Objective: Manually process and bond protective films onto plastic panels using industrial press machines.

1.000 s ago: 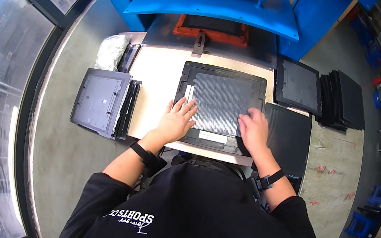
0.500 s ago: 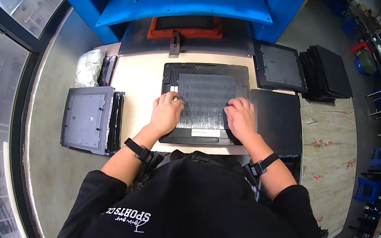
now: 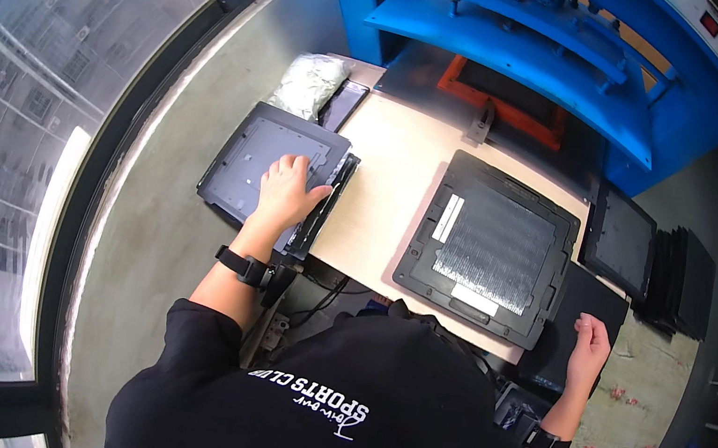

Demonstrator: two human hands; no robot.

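Observation:
My left hand is over the grey plastic panel on top of the stack at the left. Its thumb is spread toward the panel's right edge and its fingers reach across the top; whether they touch it I cannot tell. In the middle of the table lies a black rectangular frame with a ribbed, shiny dark sheet inside and white strips along two sides. My right hand, fingers curled together around nothing visible, hovers over a flat black panel right of the frame.
A blue press stands behind the table, with an orange frame on its bed. A clear plastic bag lies at the back left. On the right are a dark framed panel and a black stack. A glazed window frame runs along the left.
My view has turned to the left. Both hands have come off the framed ribbed sheet: the left went to the grey panel, the right out to the right side.

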